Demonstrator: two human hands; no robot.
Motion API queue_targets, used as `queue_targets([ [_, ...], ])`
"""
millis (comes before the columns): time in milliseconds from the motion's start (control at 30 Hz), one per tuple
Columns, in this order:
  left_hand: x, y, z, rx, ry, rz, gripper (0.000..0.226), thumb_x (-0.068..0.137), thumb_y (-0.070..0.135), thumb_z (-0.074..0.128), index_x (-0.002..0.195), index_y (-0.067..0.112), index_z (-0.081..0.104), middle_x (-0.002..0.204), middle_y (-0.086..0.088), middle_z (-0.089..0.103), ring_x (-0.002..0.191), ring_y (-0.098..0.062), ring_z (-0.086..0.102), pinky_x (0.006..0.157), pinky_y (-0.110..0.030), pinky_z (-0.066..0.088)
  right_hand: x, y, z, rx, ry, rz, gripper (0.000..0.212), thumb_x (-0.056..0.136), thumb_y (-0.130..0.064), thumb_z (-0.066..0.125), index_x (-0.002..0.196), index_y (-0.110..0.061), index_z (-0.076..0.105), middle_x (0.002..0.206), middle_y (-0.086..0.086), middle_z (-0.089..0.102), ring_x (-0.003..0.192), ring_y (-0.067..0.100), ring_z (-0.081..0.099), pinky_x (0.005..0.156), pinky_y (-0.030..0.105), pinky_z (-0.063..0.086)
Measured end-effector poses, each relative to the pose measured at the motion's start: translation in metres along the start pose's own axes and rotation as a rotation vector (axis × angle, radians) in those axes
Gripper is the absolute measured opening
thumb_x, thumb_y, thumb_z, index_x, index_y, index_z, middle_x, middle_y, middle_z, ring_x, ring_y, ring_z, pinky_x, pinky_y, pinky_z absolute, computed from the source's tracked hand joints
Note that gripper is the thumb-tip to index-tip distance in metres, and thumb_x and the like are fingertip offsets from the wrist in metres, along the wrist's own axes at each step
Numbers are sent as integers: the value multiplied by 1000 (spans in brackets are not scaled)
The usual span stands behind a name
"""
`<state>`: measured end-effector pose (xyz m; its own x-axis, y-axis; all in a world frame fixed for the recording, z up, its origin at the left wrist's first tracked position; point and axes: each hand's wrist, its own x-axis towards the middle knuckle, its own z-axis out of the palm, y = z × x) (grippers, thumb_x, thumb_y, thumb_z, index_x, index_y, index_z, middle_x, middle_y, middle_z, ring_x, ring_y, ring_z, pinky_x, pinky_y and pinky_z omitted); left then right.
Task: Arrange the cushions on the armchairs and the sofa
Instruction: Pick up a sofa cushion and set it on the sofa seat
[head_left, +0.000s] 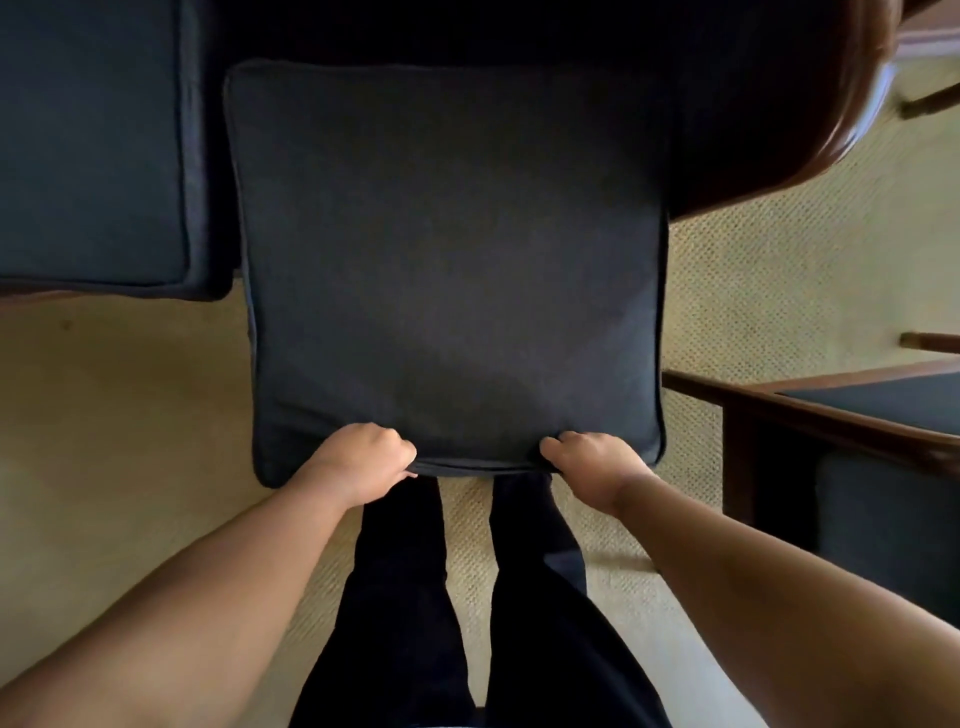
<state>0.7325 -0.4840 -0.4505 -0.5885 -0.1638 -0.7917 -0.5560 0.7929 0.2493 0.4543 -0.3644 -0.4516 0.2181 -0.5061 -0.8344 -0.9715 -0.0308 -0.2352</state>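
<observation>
Cushion: dark, square, with piped edges, occupying the centre of the head view. Its near edge projects out over the floor, directly above the person's legs in dark trousers. Its far edge reaches over the dark seat area beyond; whether it rests on that seat cannot be determined.

Left hand: fingers curled, gripping the near edge of the cushion left of its midpoint. The seam is pinched under the thumb.

Right hand: fingers curled, gripping the same near edge right of its midpoint. The two hands are apart, with a bare length of seam between them.

Second cushion: same dark fabric, lying flat on the seat to the left, just beside the held cushion. Its front corner overhangs the seat front.

Wooden armrest: polished brown, curved, at upper right, bordering the seat area beside the far right corner of the held cushion.

Armchair: at right, dark wooden frame with dark upholstery, standing apart from the cushion.

Carpet: beige, woven texture, covering the floor under all items.
</observation>
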Motion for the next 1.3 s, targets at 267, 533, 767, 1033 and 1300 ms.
queue_targets([
  [267,29,-14,33,12,-32,51,18,93,8,52,82,20,46,90,-6,69,83,-33,67,63,-37,46,39,3,23,-9,-42,-1,31,95,-9,48,123,-20,51,113,6,61,104,33,64,71,38,43],
  [533,40,-28,28,51,23,101,16,88,10,56,81,23,49,86,-4,70,77,-34,70,58,-36,40,44,15,-6,-94,-17,-34,34,96,-8,45,128,-20,48,117,6,60,106,31,63,69,35,37],
  [767,63,-60,-16,111,205,92,21,101,34,51,99,20,66,94,-2,71,85,-34,72,64,-35,44,65,42,-59,-137,124,-2,29,95,-17,51,123,-22,51,113,3,62,101,29,65,66,33,37],
  [1033,89,-106,-90,297,266,164,30,107,42,40,105,23,64,100,2,67,90,-28,71,64,-34,44,97,78,-120,-268,253,30,28,96,-20,50,124,-24,48,112,1,62,100,29,67,64,33,39],
  [1300,113,-158,-154,357,343,15,32,106,48,41,104,25,63,99,5,64,90,-24,68,66,-35,48,141,93,-189,-207,381,120,22,92,-18,56,113,-19,49,107,6,60,96,35,65,63,36,41],
])
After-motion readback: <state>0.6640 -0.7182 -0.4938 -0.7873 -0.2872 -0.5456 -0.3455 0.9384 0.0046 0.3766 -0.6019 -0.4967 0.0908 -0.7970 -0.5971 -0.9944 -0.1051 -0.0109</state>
